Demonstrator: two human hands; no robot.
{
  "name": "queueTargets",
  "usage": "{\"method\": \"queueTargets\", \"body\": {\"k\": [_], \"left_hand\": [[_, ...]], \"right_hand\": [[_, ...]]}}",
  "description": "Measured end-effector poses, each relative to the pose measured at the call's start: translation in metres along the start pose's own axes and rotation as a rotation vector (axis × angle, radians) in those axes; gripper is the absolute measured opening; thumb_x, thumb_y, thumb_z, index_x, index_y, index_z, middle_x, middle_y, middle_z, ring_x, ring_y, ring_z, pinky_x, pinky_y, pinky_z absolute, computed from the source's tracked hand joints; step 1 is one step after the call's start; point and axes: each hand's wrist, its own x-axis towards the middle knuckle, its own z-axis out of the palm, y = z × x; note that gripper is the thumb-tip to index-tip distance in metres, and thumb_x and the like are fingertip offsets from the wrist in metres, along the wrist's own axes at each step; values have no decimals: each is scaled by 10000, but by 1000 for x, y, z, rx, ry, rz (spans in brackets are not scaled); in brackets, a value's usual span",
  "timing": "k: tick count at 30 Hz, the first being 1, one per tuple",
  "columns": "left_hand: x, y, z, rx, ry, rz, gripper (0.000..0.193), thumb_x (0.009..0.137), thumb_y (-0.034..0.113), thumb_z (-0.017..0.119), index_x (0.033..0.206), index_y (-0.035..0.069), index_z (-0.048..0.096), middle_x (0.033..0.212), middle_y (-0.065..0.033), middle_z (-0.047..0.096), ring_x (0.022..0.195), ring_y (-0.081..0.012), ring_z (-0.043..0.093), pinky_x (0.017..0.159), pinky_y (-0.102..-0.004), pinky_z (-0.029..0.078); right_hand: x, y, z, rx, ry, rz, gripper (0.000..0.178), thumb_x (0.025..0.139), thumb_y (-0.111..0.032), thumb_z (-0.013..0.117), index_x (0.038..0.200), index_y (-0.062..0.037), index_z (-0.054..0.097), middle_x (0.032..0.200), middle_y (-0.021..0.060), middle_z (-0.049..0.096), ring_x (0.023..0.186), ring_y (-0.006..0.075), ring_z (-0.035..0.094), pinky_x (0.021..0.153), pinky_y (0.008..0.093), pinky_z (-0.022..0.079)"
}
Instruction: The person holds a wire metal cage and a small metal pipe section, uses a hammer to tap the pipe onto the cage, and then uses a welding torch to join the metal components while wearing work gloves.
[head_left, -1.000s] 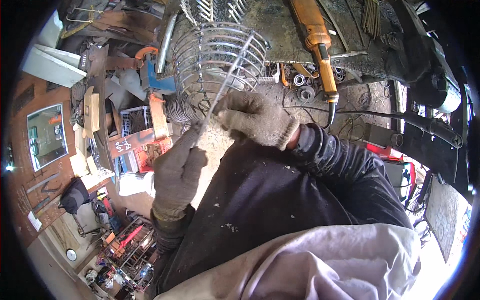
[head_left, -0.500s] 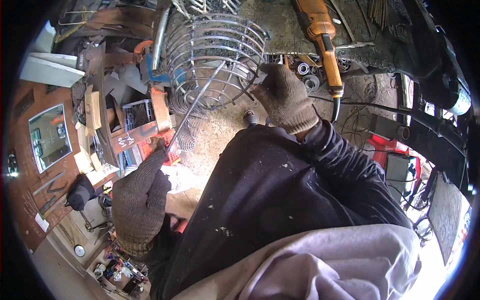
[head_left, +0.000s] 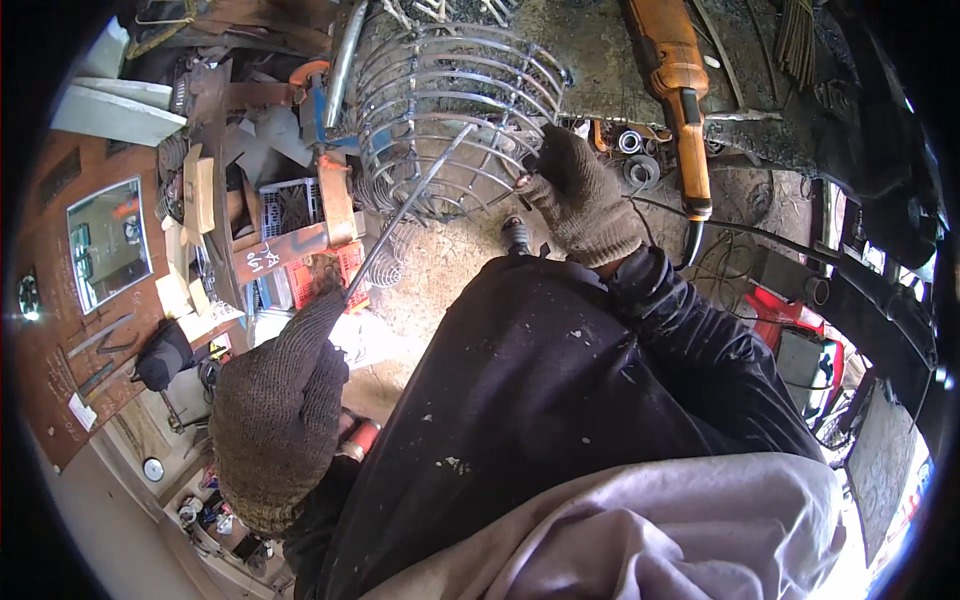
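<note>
A round cage of bent metal rods rests at the edge of the dark workbench, its hoops joined by crosswise bars. My right hand, in a brown knitted glove, is closed at the cage's right lower edge, thumb and fingers around a bar there. Lower left, my left hand wears the same kind of glove and is closed on a long thin metal rod. The rod slants up to the right, its far end against or just in front of the hoops. A red cylindrical piece shows beside the left hand, partly hidden.
An orange angle grinder lies on the workbench at right, its cable hanging down. Metal rings sit below the bench edge. Wire coils, a red crate and scrap boards stand at left. A sandalled foot is below.
The whole view has shifted, so the cage, bench and grinder appear farther right. Both hands keep their holds, and the rod still slants across the cage.
</note>
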Motion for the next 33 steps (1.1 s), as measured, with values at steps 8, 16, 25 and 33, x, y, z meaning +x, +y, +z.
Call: {"method": "queueTargets", "body": {"k": [8, 16, 25, 33], "left_hand": [[8, -4, 14, 64, 104, 137, 343, 917, 99, 625, 1255, 37, 637, 772, -184, 653, 647, -298, 649, 607, -405, 493], [9, -5, 35, -106, 109, 110, 346, 920, 74, 623, 1261, 17, 627, 818, -177, 689, 717, -294, 682, 647, -398, 513], [9, 1, 44, -154, 121, 93, 340, 955, 120, 594, 1267, -15, 613, 828, -170, 713, 739, -260, 711, 679, -371, 546], [10, -7, 52, -114, 206, 137, 317, 906, 63, 654, 1216, 0, 648, 932, -192, 715, 794, -290, 719, 711, -373, 554]], "right_hand": [[2, -15, -6, -200, -79, 74, 614, 906, -342, 724, 1311, 53, 484, 1114, 195, 652, 1028, 266, 657, 866, 363, 525], [1, -12, -4, -209, -27, -7, 625, 908, -396, 706, 1299, 44, 499, 981, 191, 672, 892, 291, 677, 795, 378, 533], [1, -13, -5, -191, -29, 54, 646, 896, -409, 719, 1295, 51, 502, 968, 194, 676, 866, 266, 684, 775, 371, 542], [-1, -9, -5, -168, -36, 62, 648, 894, -394, 728, 1307, 46, 494, 986, 175, 662, 902, 248, 670, 794, 363, 544]]}}
